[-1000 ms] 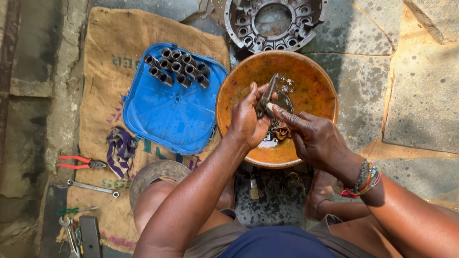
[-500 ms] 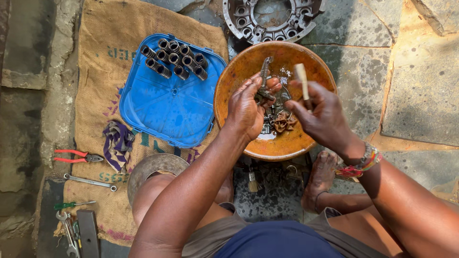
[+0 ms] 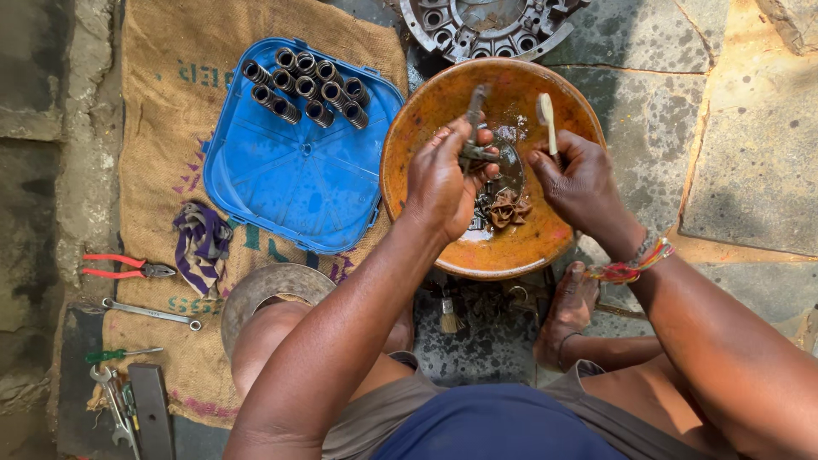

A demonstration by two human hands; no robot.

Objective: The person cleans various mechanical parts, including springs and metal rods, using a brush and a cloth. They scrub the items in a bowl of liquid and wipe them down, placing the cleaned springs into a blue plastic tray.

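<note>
My left hand (image 3: 443, 183) is clenched around a grimy metal part (image 3: 474, 140) over the orange bowl (image 3: 426, 111). At three o'clock, my right hand (image 3: 584, 187) grips a toothbrush (image 3: 545, 115).

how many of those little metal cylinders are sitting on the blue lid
About 11 metal cylinders, clustered in two rough rows along the far edge of the blue lid, left of the orange bowl. They overlap, so one or two may be hidden.

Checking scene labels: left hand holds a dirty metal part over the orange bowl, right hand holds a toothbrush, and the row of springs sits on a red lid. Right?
Not quite: the lid under the springs is blue, not red, as the head view shows. The rest holds: the left hand grips a dirty metal part over the orange bowl, and the right hand holds a toothbrush.
</note>
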